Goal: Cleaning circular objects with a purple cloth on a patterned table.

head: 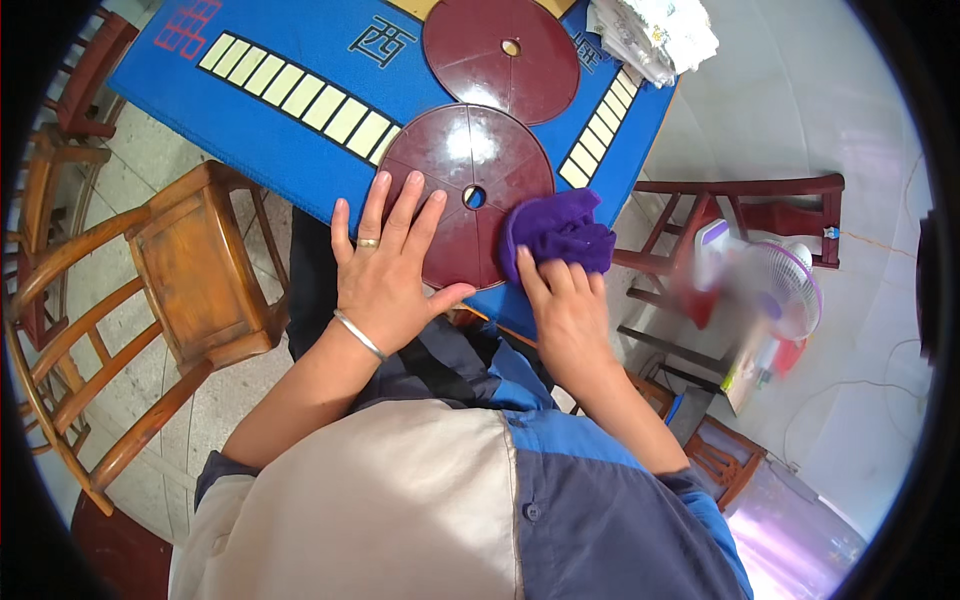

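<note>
A glossy dark-red disc (480,150) with a round centre hole and radial lines lies before me at the near edge of a blue mat. My left hand (390,247), with a ring and a bangle, rests on its left part with the fingers spread. Bunched at the disc's right rim is a purple cloth (566,232); my right hand (562,300) presses on it with bent fingers, the index extended along its near edge. Part of the cloth overhangs the disc onto the mat. A second dark-red disc (495,45) lies just beyond, its near rim meeting the first.
The blue mat (300,150) bears printed characters and rows of pale rectangles. A stack of white patterned sheets or cloths (652,37) sits at the far right corner. Wooden chairs stand left (202,262) and right (787,217), with an electric fan (784,289) on the right.
</note>
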### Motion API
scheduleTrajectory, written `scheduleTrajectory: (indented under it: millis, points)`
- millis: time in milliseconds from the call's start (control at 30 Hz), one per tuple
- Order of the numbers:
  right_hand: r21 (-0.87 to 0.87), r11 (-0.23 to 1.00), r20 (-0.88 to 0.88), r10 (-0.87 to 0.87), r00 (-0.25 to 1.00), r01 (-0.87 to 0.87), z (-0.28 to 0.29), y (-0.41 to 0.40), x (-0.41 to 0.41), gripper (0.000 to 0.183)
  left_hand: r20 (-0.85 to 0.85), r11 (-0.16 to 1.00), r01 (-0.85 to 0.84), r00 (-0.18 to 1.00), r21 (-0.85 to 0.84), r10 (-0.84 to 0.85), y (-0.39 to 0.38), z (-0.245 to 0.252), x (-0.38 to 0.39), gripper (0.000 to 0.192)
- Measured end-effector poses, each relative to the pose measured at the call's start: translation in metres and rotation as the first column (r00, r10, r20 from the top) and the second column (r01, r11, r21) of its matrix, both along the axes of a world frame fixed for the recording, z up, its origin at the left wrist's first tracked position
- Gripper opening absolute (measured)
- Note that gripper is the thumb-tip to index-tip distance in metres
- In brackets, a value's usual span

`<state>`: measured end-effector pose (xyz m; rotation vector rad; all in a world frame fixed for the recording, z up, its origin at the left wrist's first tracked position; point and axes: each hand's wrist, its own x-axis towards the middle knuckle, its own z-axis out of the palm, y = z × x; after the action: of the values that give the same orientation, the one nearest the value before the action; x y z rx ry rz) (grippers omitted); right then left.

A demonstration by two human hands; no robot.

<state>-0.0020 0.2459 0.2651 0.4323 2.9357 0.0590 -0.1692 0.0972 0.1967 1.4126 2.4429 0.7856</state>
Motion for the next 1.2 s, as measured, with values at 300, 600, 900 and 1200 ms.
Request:
scheduleTrajectory:
  millis: [300,600,900,1200]
  points:
    - [0.036,0.999,-0.057,-0.015,0.998,0.017,-0.011,0.002,-0.044,0.056,-0.026,1.000,0.018,0.999,-0.011,-0.018,0.003,0.005,-0.001,0.106]
    - [-0.052,0.998,-0.064,0.015,0.998,-0.018,-0.007,0.005,-0.039,0.054,-0.034,1.000,-0.001,0.999,-0.011,0.001,0.002,0.005,-0.001,0.105]
    - [-0.091,0.995,-0.076,0.035,0.996,-0.042,0.003,-0.002,-0.032,0.051,-0.031,1.000,0.001,1.000,0.014,0.000,0.000,0.005,0.000,0.104]
    - [-0.122,0.989,-0.048,0.077,0.996,-0.082,-0.006,-0.022,-0.004,0.049,-0.036,1.000,0.016,0.999,-0.004,-0.017,0.001,0.002,0.000,0.107]
